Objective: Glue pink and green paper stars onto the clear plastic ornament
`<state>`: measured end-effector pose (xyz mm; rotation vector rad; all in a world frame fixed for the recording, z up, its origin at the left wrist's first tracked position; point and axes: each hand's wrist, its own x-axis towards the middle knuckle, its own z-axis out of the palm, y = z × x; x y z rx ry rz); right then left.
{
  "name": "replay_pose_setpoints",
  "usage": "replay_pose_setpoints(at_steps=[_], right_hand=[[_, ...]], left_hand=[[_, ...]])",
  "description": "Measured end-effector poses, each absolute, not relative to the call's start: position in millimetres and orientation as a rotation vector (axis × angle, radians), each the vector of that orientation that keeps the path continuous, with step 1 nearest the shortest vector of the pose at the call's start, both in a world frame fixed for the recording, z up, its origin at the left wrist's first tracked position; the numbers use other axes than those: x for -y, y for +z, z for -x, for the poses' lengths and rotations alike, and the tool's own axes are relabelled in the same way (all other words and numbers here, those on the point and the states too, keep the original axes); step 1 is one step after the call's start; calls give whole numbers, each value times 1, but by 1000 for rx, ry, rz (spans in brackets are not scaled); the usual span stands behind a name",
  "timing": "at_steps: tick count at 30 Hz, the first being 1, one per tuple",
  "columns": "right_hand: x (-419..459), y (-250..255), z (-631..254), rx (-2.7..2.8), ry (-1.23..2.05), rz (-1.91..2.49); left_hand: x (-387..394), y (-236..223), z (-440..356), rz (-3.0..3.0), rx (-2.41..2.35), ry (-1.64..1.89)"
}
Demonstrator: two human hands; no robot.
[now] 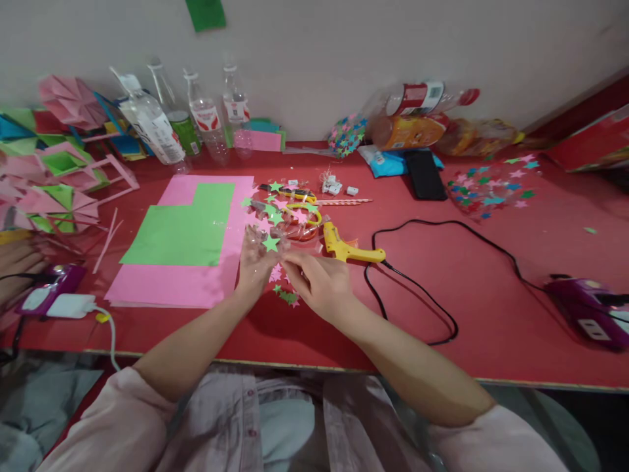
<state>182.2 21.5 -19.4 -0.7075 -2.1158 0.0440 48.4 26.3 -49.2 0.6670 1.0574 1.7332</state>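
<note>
My left hand [256,262] is curled round a clear plastic piece with green and pink paper stars [270,243] on it. Fingertips of my right hand [322,283] are pinched together against the near side of that piece; whatever they hold is too small to make out. Loose pink and green stars [287,296] lie on the red table just under my hands. A yellow glue gun [351,248] rests beyond my right hand, its black cord looping to the right. Behind my hands are yellow-handled scissors [307,213] and a utility knife [297,193], partly covered.
Green paper [179,229] lies over pink sheets [162,286] at left. Bottles [204,115] line the wall. Star-covered clear pieces [494,187], a black phone [425,174] and a purple power strip [587,308] are at right. Another person's hand [22,262] shows at far left.
</note>
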Motion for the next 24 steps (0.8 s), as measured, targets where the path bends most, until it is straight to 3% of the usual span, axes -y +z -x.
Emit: replay_pose_setpoints(at_steps=[11,24], right_hand=[[-24,-13,-186,2105,20,615],[-21,-10,-185,2075,110,864]], left_hand=[[-24,-40,-50,-672,-955,1699],[-24,-58,-44,-754,-1127,1704]])
